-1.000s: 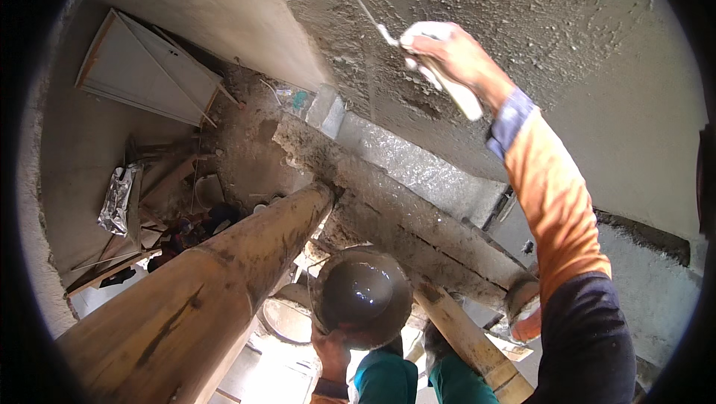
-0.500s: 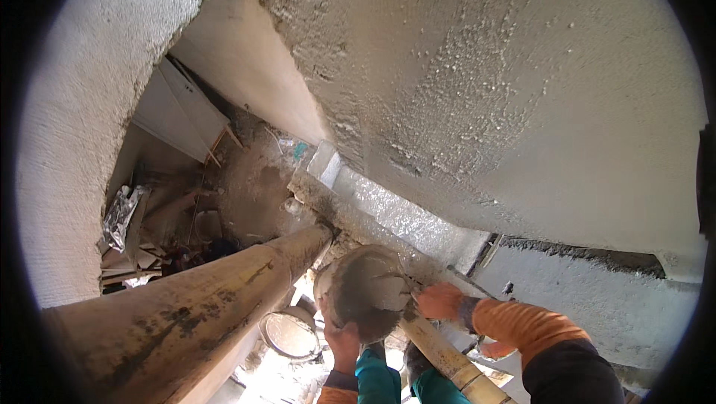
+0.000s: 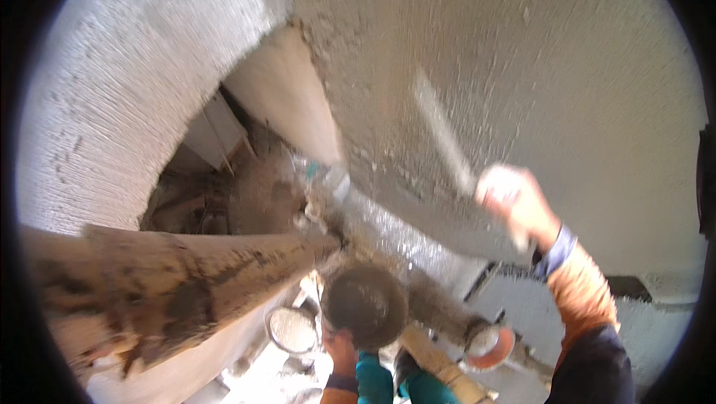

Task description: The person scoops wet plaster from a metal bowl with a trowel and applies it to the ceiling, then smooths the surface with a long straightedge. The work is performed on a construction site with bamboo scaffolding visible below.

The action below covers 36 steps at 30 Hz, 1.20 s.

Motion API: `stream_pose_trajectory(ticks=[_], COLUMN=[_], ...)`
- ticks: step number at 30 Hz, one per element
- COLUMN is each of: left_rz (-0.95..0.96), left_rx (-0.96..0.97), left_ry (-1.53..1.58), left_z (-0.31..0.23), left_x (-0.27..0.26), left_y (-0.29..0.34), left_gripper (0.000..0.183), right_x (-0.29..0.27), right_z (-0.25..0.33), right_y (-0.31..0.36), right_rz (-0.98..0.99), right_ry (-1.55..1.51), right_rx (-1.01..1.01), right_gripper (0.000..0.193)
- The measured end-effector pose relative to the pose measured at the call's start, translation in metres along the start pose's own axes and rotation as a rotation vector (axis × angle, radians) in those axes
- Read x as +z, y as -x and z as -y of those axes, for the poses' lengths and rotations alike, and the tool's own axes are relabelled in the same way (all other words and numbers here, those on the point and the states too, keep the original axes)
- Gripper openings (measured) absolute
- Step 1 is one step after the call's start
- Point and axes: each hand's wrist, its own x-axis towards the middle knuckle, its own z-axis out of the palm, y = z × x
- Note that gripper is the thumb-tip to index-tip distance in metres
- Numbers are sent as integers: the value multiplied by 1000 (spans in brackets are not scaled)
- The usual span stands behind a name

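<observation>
My left hand (image 3: 341, 350) grips the near-left rim of a round mortar pan (image 3: 365, 285), dark and wet inside, held low above my legs. Up at the right, my right hand (image 3: 514, 199) is closed around the handle of a trowel (image 3: 441, 124). The trowel's blade points up and left; motion smears it into a thin pale strip over the wet grey plaster wall (image 3: 589, 121). Whether the blade touches the plaster, I cannot tell.
A thick wooden pole (image 3: 201, 277) crosses at left, beside a curved plastered edge (image 3: 97, 136) around an opening. Below are a bucket with pale contents (image 3: 292, 329), a bamboo pole (image 3: 440, 367) and an orange-rimmed container (image 3: 492, 348). A wet ledge (image 3: 403, 229) runs under the wall.
My right hand has risen from the pan to the wall with the trowel. My left hand still holds the pan; its inside now looks darker. The view has shifted, uncovering the orange-rimmed container.
</observation>
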Motion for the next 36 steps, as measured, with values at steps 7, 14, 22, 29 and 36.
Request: stream_pose_trajectory(ticks=[7, 14, 22, 29, 36], left_rz=[86, 120, 77, 72, 64], left_rx=[329, 115, 87, 140, 424], left_ry=[-188, 182, 8, -213, -191], left_z=[5, -44, 8, 11, -11], left_x=[21, 15, -7, -39, 5], left_y=[10, 21, 12, 27, 42], left_gripper=[75, 74, 69, 68, 80], right_x=[142, 158, 34, 43, 154], right_z=[-67, -43, -44, 9, -41], right_y=[126, 128, -105, 25, 152], right_rz=[813, 785, 6, 327, 920], right_ry=[935, 330, 529, 486, 788], right_rx=[-93, 116, 59, -131, 21], right_gripper=[32, 32, 21, 27, 33])
